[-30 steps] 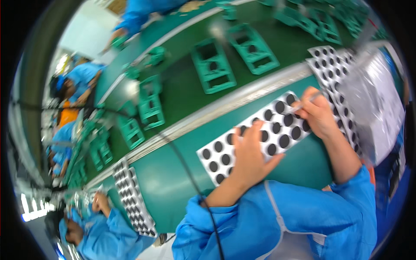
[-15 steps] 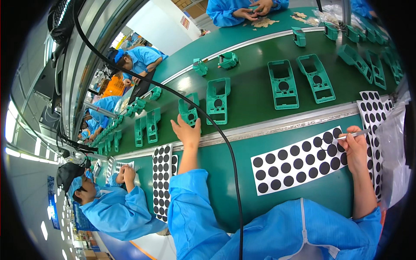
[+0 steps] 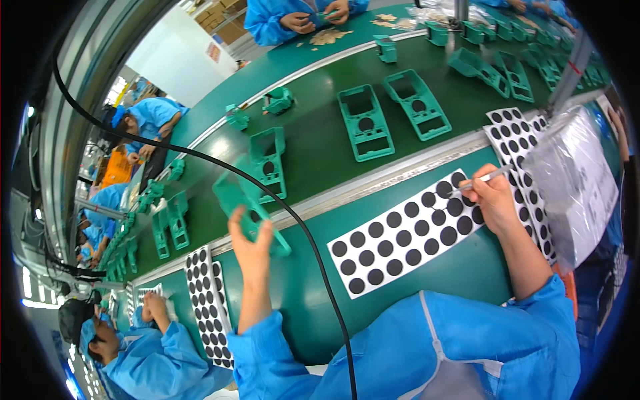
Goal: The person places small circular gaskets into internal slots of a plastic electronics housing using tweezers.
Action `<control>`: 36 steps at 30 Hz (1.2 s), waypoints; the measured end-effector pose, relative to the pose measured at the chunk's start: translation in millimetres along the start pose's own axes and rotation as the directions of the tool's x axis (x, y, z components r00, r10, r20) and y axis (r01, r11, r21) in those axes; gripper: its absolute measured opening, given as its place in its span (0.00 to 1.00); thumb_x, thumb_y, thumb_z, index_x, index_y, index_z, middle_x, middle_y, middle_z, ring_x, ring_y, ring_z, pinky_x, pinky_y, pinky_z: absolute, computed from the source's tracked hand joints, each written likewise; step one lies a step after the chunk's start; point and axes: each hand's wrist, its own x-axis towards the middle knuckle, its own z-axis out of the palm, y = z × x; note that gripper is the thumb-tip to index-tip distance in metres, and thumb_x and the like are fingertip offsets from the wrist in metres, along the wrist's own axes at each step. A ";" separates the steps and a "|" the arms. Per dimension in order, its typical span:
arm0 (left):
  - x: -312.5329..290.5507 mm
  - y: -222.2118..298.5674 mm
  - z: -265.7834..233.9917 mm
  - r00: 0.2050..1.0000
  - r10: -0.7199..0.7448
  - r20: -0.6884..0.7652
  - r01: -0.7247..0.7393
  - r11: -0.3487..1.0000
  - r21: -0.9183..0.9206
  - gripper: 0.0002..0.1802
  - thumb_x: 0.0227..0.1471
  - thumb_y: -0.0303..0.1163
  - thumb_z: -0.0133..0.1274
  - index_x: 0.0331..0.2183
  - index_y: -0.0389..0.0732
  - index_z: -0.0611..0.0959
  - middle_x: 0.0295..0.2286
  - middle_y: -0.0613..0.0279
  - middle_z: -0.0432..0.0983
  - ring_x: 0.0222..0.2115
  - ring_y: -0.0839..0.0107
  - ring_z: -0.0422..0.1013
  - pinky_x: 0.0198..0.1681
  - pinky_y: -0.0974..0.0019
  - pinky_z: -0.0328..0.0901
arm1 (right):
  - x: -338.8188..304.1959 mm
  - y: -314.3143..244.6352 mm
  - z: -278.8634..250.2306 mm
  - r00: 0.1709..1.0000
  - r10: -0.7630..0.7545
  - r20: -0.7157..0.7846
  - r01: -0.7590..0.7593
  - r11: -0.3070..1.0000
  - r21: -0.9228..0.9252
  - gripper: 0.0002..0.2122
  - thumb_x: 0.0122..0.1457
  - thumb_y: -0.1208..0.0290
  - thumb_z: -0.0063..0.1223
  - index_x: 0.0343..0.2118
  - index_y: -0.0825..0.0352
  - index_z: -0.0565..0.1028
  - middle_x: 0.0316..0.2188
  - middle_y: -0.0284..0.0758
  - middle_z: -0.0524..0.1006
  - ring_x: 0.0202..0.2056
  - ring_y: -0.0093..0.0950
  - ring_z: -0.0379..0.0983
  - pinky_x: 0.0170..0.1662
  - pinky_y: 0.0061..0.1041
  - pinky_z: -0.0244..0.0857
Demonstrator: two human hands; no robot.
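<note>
My left hand [image 3: 251, 250] grips a green plastic housing [image 3: 275, 236] by its near part, with thumb and fingers on either side. That housing is tilted and smeared by motion, over the near rail of the belt. In my right hand [image 3: 492, 199] are slim silver tweezers [image 3: 495, 175], pinched between thumb and fingers. Their tip is at the upper right of a white sheet of round black stickers [image 3: 364, 274], close to a black dot. A bare white patch shows among the dots there. Just beyond the held piece, another green housing [image 3: 279, 180] lies on the belt.
More green housings [image 3: 367, 125] and small green parts [image 3: 278, 100] lie along the dark green belt [image 3: 313, 143]. Sticker sheets [image 3: 208, 313] lie to the left, others [image 3: 517, 143] under a plastic bag [image 3: 573, 180]. A black cable [image 3: 300, 227] crosses the view. Co-workers sit left and opposite.
My left hand has closed on a green housing and lifted it off the belt toward me. The right hand still holds the tweezers over the sticker sheet. The whole view has shifted.
</note>
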 end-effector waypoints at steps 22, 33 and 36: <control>-108.7 48.0 40.6 0.790 0.319 0.523 -0.495 0.835 0.239 0.39 0.44 0.26 0.60 0.56 0.33 0.61 0.58 0.42 0.50 0.59 0.44 0.53 0.60 0.49 0.50 | -54.7 24.8 110.2 0.993 0.118 0.016 -0.118 0.959 0.258 0.04 0.58 0.78 0.53 0.35 0.69 0.72 0.28 0.36 0.77 0.26 0.18 0.73 0.35 0.22 0.75; -90.3 32.3 51.0 0.676 0.464 0.572 -0.692 0.667 0.277 0.27 0.40 0.27 0.62 0.46 0.36 0.77 0.48 0.54 0.71 0.56 0.51 0.62 0.59 0.46 0.50 | -59.0 45.1 116.7 0.998 -0.014 0.058 0.010 0.997 0.075 0.03 0.58 0.82 0.51 0.34 0.73 0.71 0.31 0.42 0.78 0.26 0.20 0.73 0.33 0.19 0.72; -90.0 28.5 52.4 0.683 0.475 0.556 -0.682 0.687 0.252 0.25 0.40 0.27 0.62 0.44 0.36 0.77 0.48 0.54 0.71 0.56 0.50 0.62 0.58 0.44 0.51 | -59.6 45.1 117.3 0.997 -0.026 0.071 0.022 0.998 0.062 0.03 0.58 0.82 0.51 0.34 0.73 0.71 0.31 0.42 0.79 0.26 0.20 0.73 0.33 0.18 0.71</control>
